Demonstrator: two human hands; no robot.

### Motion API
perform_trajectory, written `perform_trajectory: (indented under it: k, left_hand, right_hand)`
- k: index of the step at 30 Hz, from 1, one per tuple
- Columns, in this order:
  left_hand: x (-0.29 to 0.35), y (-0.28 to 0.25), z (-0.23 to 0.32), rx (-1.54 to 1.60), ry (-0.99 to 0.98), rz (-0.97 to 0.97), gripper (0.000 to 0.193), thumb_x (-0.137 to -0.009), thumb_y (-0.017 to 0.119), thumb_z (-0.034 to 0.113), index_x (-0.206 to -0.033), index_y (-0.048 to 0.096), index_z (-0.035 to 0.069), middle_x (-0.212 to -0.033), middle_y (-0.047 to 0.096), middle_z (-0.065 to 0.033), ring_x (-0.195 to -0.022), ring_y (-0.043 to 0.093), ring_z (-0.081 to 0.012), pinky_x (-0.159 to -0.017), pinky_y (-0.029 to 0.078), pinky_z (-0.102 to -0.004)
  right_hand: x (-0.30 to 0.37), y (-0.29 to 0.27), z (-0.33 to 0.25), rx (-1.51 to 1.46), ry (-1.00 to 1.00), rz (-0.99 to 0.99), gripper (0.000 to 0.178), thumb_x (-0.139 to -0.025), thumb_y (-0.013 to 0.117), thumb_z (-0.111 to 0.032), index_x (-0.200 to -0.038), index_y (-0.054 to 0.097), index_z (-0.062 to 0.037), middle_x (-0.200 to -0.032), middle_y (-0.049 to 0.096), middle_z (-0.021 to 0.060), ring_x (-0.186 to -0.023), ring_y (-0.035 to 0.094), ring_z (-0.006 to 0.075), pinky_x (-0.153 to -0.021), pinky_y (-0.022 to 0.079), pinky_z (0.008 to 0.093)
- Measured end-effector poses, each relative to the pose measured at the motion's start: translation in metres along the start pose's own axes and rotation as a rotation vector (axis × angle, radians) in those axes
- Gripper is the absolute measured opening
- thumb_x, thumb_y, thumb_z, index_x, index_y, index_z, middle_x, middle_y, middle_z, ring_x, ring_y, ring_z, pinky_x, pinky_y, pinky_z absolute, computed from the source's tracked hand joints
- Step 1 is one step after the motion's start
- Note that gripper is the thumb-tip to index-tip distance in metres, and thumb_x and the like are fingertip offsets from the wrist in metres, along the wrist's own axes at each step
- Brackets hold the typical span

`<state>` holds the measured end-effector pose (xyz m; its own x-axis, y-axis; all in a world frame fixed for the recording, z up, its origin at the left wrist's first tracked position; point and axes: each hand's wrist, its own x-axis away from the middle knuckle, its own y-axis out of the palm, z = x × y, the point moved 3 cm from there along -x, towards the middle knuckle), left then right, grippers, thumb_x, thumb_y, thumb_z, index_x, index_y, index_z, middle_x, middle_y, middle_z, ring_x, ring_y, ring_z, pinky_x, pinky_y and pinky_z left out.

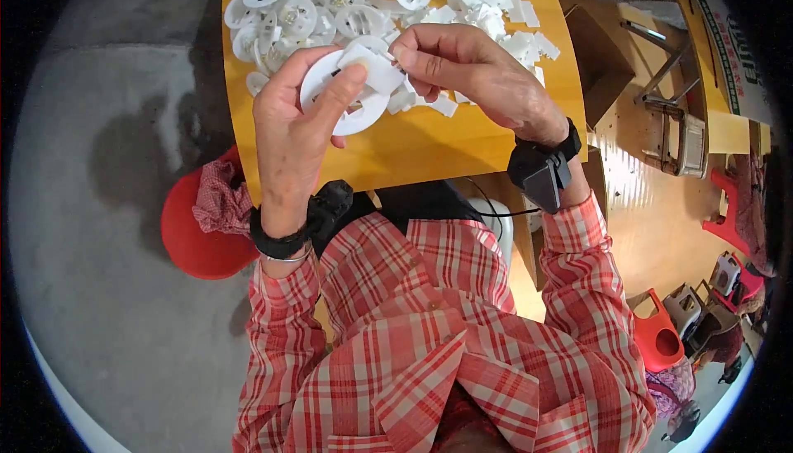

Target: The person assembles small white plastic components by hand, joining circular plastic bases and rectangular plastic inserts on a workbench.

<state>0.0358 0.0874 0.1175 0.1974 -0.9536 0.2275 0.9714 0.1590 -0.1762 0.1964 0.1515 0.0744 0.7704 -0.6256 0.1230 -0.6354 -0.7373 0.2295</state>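
My left hand (304, 106) is closed on a round white plastic disc (363, 114), its thumb pressing a smaller white plastic piece (382, 73) against the face. Dark slots show in the disc beside the thumb. At the right edge of that smaller piece, my right hand (462, 65) pinches with thumb and forefinger; whatever lies between those fingertips is too small to name. Both hands are above the near part of the yellow table (405, 151). Just beyond them lies a heap of similar round white plastic parts (297, 15), with flat white pieces (487, 7) on its right.
A red stool (198, 230) with a checked cloth (221, 197) on it stands left of the table. To the right are an open cardboard box (595, 61) and a metal-framed chair (669, 81). Farther right sit red plastic stools (658, 337) and other people.
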Motion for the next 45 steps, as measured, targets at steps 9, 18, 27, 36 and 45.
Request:
perform_trajectory:
  k: [9, 18, 27, 36, 45]
  left_hand:
    - [0.002, -0.005, -0.002, 0.061, -0.063, 0.001, 0.029, -0.080, 0.068, 0.027, -0.097, 0.062, 0.004, -0.076, 0.062, -0.0003, -0.063, 0.057, -0.0049, -0.040, 0.037, -0.0167]
    - [0.002, -0.013, -0.010, 0.268, 0.025, -0.229, 0.053, -0.075, 0.070, 0.009, -0.122, 0.046, 0.002, -0.108, 0.057, -0.0086, -0.098, 0.056, -0.0143, -0.080, 0.047, -0.0264]
    - [0.017, -0.040, 0.014, 0.352, 0.155, -0.172, 0.068, -0.073, 0.070, 0.002, -0.130, 0.033, 0.000, -0.118, 0.053, -0.0146, -0.108, 0.053, -0.0207, -0.094, 0.041, -0.0310]
    - [0.028, -0.057, -0.015, 0.468, 0.322, -0.184, 0.068, -0.077, 0.071, 0.021, -0.131, 0.036, 0.000, -0.115, 0.056, -0.0125, -0.098, 0.058, -0.0197, -0.078, 0.049, -0.0284]
    - [0.021, -0.048, -0.023, 0.527, 0.299, -0.206, 0.057, -0.089, 0.054, 0.039, -0.128, 0.037, 0.001, -0.111, 0.057, -0.0105, -0.088, 0.060, -0.0171, -0.071, 0.048, -0.0280]
  right_hand:
    - [-0.006, 0.011, -0.002, 0.233, -0.262, 0.258, 0.026, -0.088, 0.058, -0.026, -0.096, 0.059, -0.0009, -0.074, 0.058, 0.0019, -0.064, 0.051, 0.0068, -0.058, 0.043, 0.0227]
    - [-0.009, 0.012, -0.004, 0.220, -0.197, 0.307, 0.023, -0.088, 0.058, -0.021, -0.096, 0.061, -0.0002, -0.070, 0.057, 0.0012, -0.060, 0.049, 0.0067, -0.051, 0.041, 0.0227]
    - [-0.018, 0.027, -0.043, 0.276, -0.244, 0.181, 0.023, -0.088, 0.059, -0.022, -0.098, 0.060, -0.0007, -0.073, 0.056, -0.0014, -0.065, 0.047, 0.0036, -0.058, 0.040, 0.0199]
    - [-0.009, 0.052, -0.042, 0.207, -0.220, 0.201, 0.020, -0.089, 0.058, -0.017, -0.100, 0.059, -0.0006, -0.081, 0.058, -0.0013, -0.073, 0.050, 0.0035, -0.066, 0.044, 0.0201]
    - [-0.011, 0.047, -0.032, 0.254, -0.217, 0.217, 0.019, -0.088, 0.059, -0.017, -0.099, 0.059, -0.0017, -0.078, 0.056, -0.0026, -0.070, 0.048, 0.0035, -0.063, 0.042, 0.0200]
